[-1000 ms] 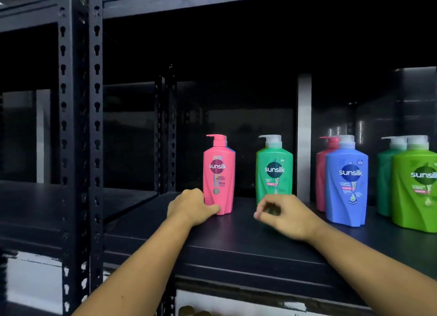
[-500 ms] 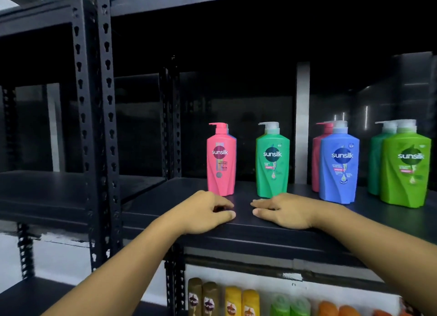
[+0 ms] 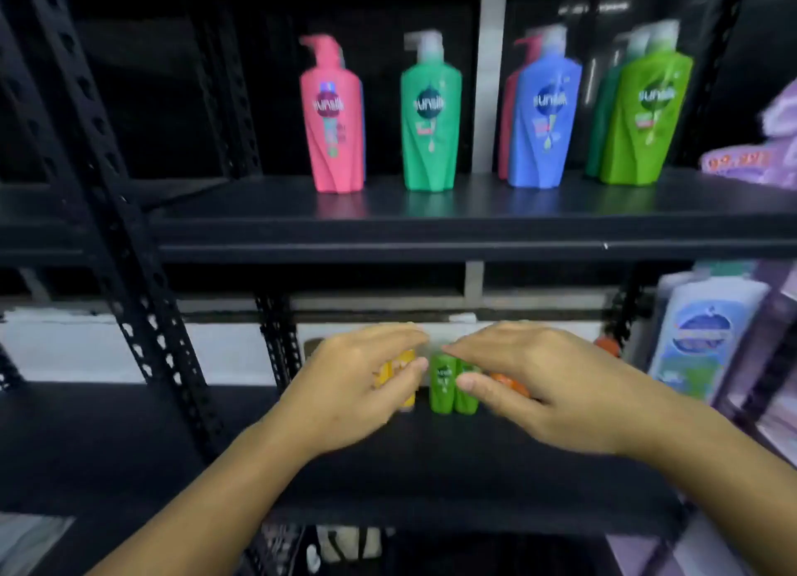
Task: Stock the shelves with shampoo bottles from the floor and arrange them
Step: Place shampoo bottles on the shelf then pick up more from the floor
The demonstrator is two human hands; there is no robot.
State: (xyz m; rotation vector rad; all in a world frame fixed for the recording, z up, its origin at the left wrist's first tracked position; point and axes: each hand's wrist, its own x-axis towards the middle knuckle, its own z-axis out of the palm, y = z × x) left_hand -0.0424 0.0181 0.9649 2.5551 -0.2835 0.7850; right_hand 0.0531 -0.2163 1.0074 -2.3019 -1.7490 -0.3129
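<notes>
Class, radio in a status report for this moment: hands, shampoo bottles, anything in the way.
Left hand, right hand open, empty. Small green bottles seen between them on lower shelf. Yellow bottle partly hidden behind left hand.

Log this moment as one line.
left hand: open, before yellow bottles | right hand: open, before green bottles | level: lower shelf | contact: unclear

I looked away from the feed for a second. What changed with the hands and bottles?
Both hands left the front edge of the upper shelf and dropped to the lower shelf. The left hand is now before the small yellow bottles, and the right hand before the small green bottles and orange bottles, fingers relaxed. Neither visibly grips anything. The pump bottles on the upper shelf stand as before.
</notes>
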